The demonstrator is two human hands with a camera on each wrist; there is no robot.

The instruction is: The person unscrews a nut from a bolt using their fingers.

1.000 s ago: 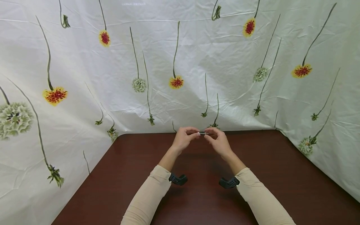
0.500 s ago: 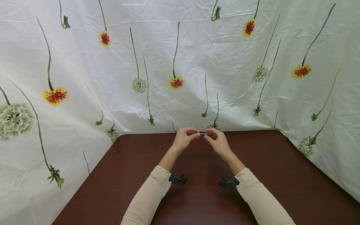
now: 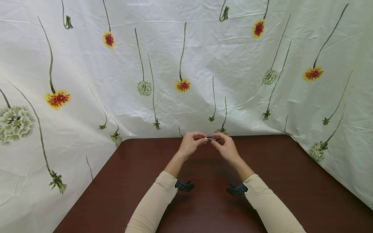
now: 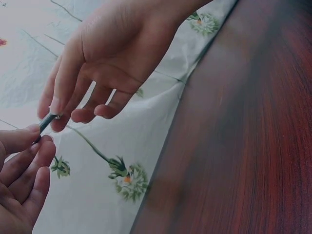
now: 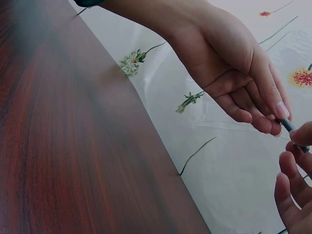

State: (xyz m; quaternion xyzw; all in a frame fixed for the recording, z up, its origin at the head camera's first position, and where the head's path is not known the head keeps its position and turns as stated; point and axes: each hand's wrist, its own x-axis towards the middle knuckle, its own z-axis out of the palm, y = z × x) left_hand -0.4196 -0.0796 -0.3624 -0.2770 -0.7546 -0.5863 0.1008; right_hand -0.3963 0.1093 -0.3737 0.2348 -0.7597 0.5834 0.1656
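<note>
A small dark metal bolt (image 3: 210,138) with a threaded shaft spans the gap between both hands, held above the table's far edge. My left hand (image 3: 188,144) pinches one end between thumb and fingertips. At the other end, the thumb and fingertips of my right hand (image 3: 228,148) grip it. In the left wrist view the bolt's shaft (image 4: 46,122) slants between the fingers, with a shiny part near the right fingertips. The right wrist view shows a wider end (image 5: 304,148) at the right fingers, partly covered by them.
Below the hands lies a dark reddish-brown table (image 3: 140,181). A white curtain (image 3: 198,58) printed with flowers hangs behind the table and along its sides. Dark straps with devices (image 3: 184,185) sit on both wrists, over beige sleeves (image 3: 157,200).
Both hands stay almost in place. Between their fingertips the bolt's slant and shine shift slightly, with its right end now a little lower than before.
</note>
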